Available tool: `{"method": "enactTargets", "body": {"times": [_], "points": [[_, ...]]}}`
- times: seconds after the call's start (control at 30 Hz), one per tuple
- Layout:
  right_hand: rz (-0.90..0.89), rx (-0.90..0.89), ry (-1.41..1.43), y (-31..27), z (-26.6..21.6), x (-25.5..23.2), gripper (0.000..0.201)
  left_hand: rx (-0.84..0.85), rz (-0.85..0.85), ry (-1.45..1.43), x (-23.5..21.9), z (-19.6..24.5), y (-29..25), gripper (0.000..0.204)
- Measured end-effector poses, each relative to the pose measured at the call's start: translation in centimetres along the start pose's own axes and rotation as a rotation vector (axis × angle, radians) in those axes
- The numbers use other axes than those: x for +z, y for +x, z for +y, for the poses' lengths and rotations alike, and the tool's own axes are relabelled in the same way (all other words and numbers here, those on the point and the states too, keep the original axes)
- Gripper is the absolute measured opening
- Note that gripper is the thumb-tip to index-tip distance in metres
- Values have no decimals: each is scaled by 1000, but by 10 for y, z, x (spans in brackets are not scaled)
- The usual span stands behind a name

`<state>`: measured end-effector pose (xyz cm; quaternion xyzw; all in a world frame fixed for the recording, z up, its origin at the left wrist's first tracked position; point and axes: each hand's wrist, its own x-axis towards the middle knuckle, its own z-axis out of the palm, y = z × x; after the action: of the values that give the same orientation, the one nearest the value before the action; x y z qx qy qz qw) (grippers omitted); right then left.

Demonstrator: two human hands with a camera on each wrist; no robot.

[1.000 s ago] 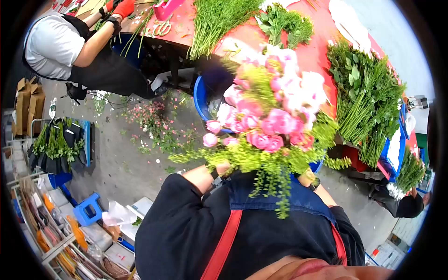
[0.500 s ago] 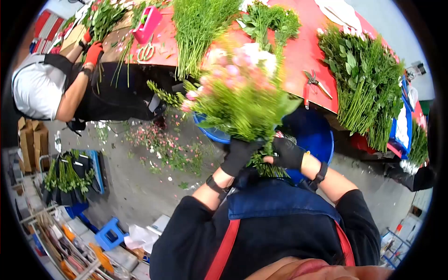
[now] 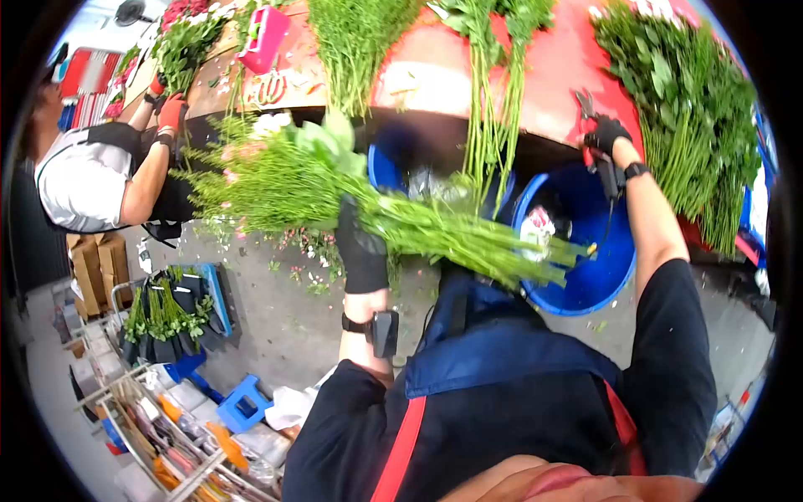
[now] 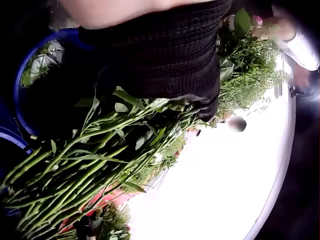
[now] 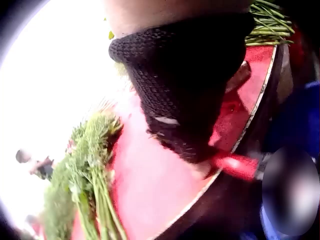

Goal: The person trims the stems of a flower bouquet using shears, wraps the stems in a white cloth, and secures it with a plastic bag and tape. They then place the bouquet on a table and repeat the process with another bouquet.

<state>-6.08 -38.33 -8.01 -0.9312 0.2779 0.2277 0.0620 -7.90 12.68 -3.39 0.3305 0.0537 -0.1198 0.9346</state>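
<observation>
My left hand (image 3: 361, 251), in a black glove, grips a bouquet (image 3: 284, 180) of greenery and pink flowers around its stems. The bouquet lies sideways in the air, flower heads to the left and long green stems (image 3: 468, 238) pointing right. In the left wrist view the stems (image 4: 75, 175) fan out beneath the gloved hand (image 4: 160, 55). Over the red table's edge, my right hand (image 3: 608, 136), also gloved, holds red-handled pruning shears (image 3: 585, 107), blades pointing away from me. The right wrist view shows a red handle (image 5: 235, 165) below the glove (image 5: 180, 90).
A blue bucket (image 3: 619, 280) stands below the stem ends, another (image 3: 383, 171) under the table (image 3: 431, 79). Greenery bundles (image 3: 360, 58) and a leafy pile (image 3: 686, 109) lie on top. Scissors (image 3: 268, 88) rest near a pink holder (image 3: 264, 40). Another person (image 3: 88, 180) works at left.
The bouquet has swung from upright to sideways, its heads now to the left. My right hand has left the stems and taken the pruning shears from the table.
</observation>
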Motion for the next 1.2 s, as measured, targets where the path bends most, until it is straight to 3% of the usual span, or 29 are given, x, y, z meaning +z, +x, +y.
{"method": "enactTargets", "body": {"times": [0.03, 0.07, 0.1, 0.2, 0.3, 0.33, 0.4, 0.43, 0.47, 0.5, 0.53, 0.6, 0.63, 0.67, 0.7, 0.8, 0.87, 0.9, 0.97, 1.07, 1.13, 1.2], "points": [[-181, -157, 120, 12, 15, 1, 66, 28, 17, 12, 3, 1, -1, 43], [-90, -240, 119, 40, 48, 34, 57, 127, 283, 255, 32, 2, -7, 45], [-75, -257, 217, 24, 61, 31, 59, 111, 407, 340, 54, 5, -6, 45], [82, -248, 739, -85, 104, 4, 66, 260, 287, 420, 34, -3, 10, 41], [166, -295, 1246, -211, 146, -18, 73, 285, 292, 419, 68, -17, 12, 37], [139, -320, 1378, -250, 155, -16, 75, 280, 321, 409, 91, -21, 10, 37], [-140, -368, 1475, -296, 179, 3, 92, 91, 168, 138, 54, -30, 44, 38], [-99, -308, 1653, -332, 154, 11, 99, 119, 164, 210, 88, -43, 31, 42], [-232, -348, 1597, -344, 157, 34, 98, 147, 162, 282, 122, -56, 18, 46], [-280, -329, 1457, -358, 148, 43, 98, 75, -2, 171, 106, -66, 33, 48], [-264, -289, 1415, -366, 138, 74, 91, -5, -55, 103, 105, -77, 41, 50], [-190, -427, 1398, -375, 96, 89, 70, -109, -127, 12, 106, -104, 54, 52], [-296, -378, 1403, -368, 89, 107, 65, -129, -151, -16, 110, -117, 56, 52], [-224, -449, 1476, -363, 81, 115, 63, -147, -172, -44, 115, -128, 56, 52], [-281, -379, 1573, -365, 71, 115, 63, -178, -172, -69, 114, -133, 49, 52], [-156, -294, 1703, -349, 71, 111, 67, -23, 0, 373, 168, -153, -16, 51], [-108, -238, 1813, -334, 75, 117, 70, -59, -126, 271, 139, -175, 4, 53], [-88, -243, 1858, -334, 78, 120, 70, -173, -179, 220, 144, -176, -1, 54], [-63, -250, 1946, -331, 76, 133, 69, -245, -183, 163, 162, -177, -16, 55], [-7, -211, 2043, -325, 72, 163, 50, -385, -170, 45, 167, -178, -22, 41], [-4, -187, 1996, -332, 72, 165, 38, -225, -75, 412, 185, -179, -36, 41], [28, -118, 1999, -336, 69, 172, 39, -205, -11, 427, 178, -190, -26, 33]]}}
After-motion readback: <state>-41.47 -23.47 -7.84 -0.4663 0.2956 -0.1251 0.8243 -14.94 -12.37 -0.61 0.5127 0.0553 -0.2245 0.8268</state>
